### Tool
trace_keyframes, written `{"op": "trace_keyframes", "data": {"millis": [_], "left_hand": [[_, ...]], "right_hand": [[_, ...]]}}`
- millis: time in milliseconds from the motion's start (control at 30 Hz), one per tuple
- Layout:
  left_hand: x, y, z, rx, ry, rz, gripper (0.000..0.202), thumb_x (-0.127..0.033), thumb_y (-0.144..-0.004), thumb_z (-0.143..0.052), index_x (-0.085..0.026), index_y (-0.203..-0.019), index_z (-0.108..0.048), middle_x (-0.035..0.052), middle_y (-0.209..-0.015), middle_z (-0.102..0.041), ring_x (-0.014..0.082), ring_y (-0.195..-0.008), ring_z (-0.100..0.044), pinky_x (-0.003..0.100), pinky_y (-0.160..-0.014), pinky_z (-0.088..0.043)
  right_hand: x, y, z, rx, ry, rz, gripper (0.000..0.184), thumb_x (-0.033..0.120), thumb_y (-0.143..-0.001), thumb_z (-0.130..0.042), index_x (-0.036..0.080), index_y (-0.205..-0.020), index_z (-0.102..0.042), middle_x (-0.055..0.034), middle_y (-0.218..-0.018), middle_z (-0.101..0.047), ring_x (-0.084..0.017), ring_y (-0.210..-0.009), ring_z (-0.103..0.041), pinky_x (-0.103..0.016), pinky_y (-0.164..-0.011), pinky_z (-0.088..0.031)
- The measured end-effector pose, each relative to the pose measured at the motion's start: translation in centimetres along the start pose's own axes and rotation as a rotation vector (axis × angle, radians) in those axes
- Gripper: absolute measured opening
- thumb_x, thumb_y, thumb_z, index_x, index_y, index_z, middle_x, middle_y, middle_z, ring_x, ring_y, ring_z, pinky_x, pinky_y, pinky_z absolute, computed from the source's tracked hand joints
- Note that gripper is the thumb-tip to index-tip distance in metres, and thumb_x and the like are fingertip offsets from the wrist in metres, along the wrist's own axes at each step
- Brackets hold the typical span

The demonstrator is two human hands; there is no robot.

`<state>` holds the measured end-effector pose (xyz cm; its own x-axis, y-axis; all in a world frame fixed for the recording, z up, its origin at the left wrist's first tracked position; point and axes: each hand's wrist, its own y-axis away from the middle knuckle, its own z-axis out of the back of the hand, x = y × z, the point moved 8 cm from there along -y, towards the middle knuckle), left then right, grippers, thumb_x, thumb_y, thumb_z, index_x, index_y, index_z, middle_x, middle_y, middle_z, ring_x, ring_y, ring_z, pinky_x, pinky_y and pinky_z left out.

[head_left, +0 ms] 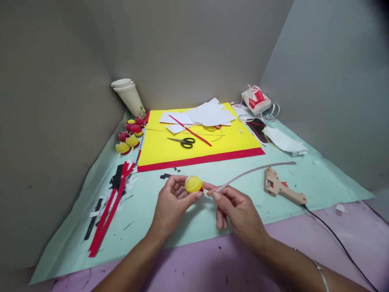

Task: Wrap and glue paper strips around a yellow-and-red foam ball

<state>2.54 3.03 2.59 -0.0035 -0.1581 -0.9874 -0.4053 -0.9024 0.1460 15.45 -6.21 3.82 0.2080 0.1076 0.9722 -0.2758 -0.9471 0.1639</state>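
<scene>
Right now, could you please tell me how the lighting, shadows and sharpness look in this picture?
In the head view, soft light without harsh glare, and faint shadows on the green mat below the left hand and right hand; also in the head view, scissors clearly outlined, upper right corner darkened.
</scene>
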Motion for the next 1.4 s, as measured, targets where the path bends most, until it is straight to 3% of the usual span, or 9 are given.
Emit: {"op": "trace_keyframes", "data": {"millis": [300,533,667,767,933,1067,1267,1400], "left_hand": [[0.6,-0.1,0.0,-0.038,-0.045,0.01,0.048,-0.03,-0.062,-0.085,-0.018,-0.095,-0.052,0.0001,-0.09,-0.067,0.0158,-0.088,-0.067,0.028,-0.08,-0.053],[0.5,-0.3,0.3,-0.067,-0.176,-0.017,0.048,-0.034,-0.064,-0.083,-0.018,-0.1,-0.055,0.0029,-0.096,-0.066,0.0173,-0.088,-0.063,0.028,-0.076,-0.05],[0.3,-0.1,0.6,-0.087,-0.334,-0.023,0.05,-0.039,-0.067,-0.081,-0.02,-0.108,-0.061,0.0028,-0.102,-0.064,0.0123,-0.071,-0.054,0.027,-0.067,-0.045],[0.4,-0.1,0.7,-0.088,-0.378,-0.012,0.053,-0.042,-0.066,-0.081,-0.02,-0.111,-0.063,0.0009,-0.092,-0.063,0.0107,-0.063,-0.045,0.026,-0.06,-0.04],[0.7,-0.1,0.5,-0.061,-0.325,0.01,0.056,-0.042,-0.066,-0.082,-0.018,-0.112,-0.063,-0.0049,-0.068,-0.05,0.0112,-0.061,-0.043,0.024,-0.057,-0.036],[0.9,0.0,0.2,-0.041,-0.258,0.047,0.059,-0.041,-0.066,-0.082,-0.016,-0.114,-0.06,-0.0058,-0.065,-0.049,0.0115,-0.06,-0.045,0.024,-0.058,-0.038],[0.3,0.3,-0.2,0.021,-0.199,0.065,0.059,-0.039,-0.07,-0.079,-0.016,-0.118,-0.057,-0.0026,-0.073,-0.057,0.0132,-0.065,-0.053,0.025,-0.062,-0.044],[-0.5,0.5,-0.7,0.099,-0.127,0.043,0.05,-0.039,-0.077,-0.073,-0.017,-0.119,-0.056,0.0067,-0.106,-0.065,0.0139,-0.072,-0.061,0.029,-0.071,-0.049]], "right_hand": [[-0.8,-0.6,0.4,-0.036,-0.014,-0.03,0.035,0.05,-0.09,-0.059,0.019,-0.074,-0.055,-0.0101,-0.105,-0.075,-0.006,-0.042,-0.052,-0.023,-0.044,-0.042],[-1.6,-0.9,0.5,-0.053,-0.052,-0.061,0.03,0.046,-0.092,-0.057,0.02,-0.078,-0.054,-0.0089,-0.115,-0.072,-0.005,-0.043,-0.054,-0.023,-0.045,-0.043],[-2.1,-1.1,0.6,-0.05,-0.074,-0.064,0.031,0.046,-0.093,-0.056,0.02,-0.078,-0.054,-0.0084,-0.12,-0.07,-0.004,-0.042,-0.054,-0.022,-0.046,-0.043],[-2.3,-1.2,0.7,-0.048,-0.106,-0.056,0.031,0.047,-0.093,-0.057,0.02,-0.078,-0.054,-0.0078,-0.119,-0.071,-0.004,-0.043,-0.054,-0.022,-0.046,-0.043],[-2.7,-1.4,0.9,-0.043,-0.146,-0.058,0.029,0.046,-0.093,-0.057,0.019,-0.081,-0.058,-0.0078,-0.112,-0.073,-0.005,-0.044,-0.054,-0.022,-0.046,-0.043],[-2.8,-1.4,0.9,-0.04,-0.169,-0.052,0.028,0.046,-0.093,-0.057,0.02,-0.082,-0.06,-0.0066,-0.116,-0.072,-0.005,-0.045,-0.055,-0.021,-0.046,-0.043],[-2.6,-1.8,1.4,-0.062,-0.169,-0.042,0.027,0.045,-0.093,-0.058,0.021,-0.083,-0.062,-0.0057,-0.12,-0.07,-0.004,-0.045,-0.056,-0.021,-0.045,-0.043],[-2.2,-2.0,1.9,-0.074,-0.179,-0.022,0.025,0.044,-0.092,-0.059,0.021,-0.085,-0.064,-0.005,-0.124,-0.068,-0.004,-0.045,-0.057,-0.02,-0.043,-0.043]]}}
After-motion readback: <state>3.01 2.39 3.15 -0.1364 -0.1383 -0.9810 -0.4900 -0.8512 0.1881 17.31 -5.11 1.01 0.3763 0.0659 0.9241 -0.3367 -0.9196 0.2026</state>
